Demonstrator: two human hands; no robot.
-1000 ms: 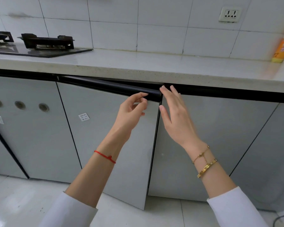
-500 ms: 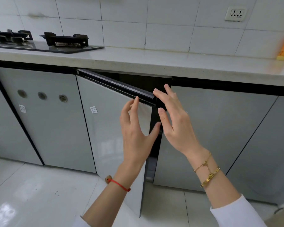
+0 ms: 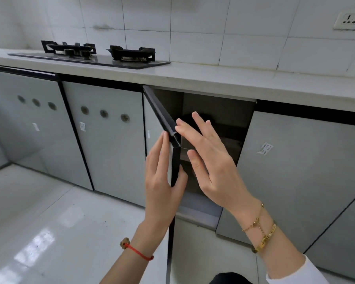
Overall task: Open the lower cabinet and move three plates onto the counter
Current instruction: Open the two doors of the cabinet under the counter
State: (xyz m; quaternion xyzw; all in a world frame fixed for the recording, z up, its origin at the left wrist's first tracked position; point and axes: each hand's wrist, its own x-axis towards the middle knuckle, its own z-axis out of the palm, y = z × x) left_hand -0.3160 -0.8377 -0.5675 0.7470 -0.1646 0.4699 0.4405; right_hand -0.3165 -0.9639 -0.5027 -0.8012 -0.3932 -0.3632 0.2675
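Observation:
The grey lower cabinet door [image 3: 152,128] with a black top strip stands swung out towards me, edge-on. My left hand [image 3: 162,187] lies flat on its outer face, the thumb hooked round the door's free edge. My right hand [image 3: 209,158] is spread open just inside the door, its index fingertip by the top corner. The cabinet's inside [image 3: 219,115] is dark. A pale curved rim [image 3: 188,149] shows dimly behind my right hand; I cannot make out plates. The white counter [image 3: 213,78] runs above.
A black gas hob [image 3: 94,56] sits on the counter at the left. A wall socket [image 3: 348,19] is at the upper right. Closed grey doors flank the opening, one at the right [image 3: 295,171]. Glossy white floor tiles [image 3: 49,222] lie below.
The door has swung from slightly ajar to wide open. My left hand moved from its top strip down to its free edge. My right hand stayed beside the top corner.

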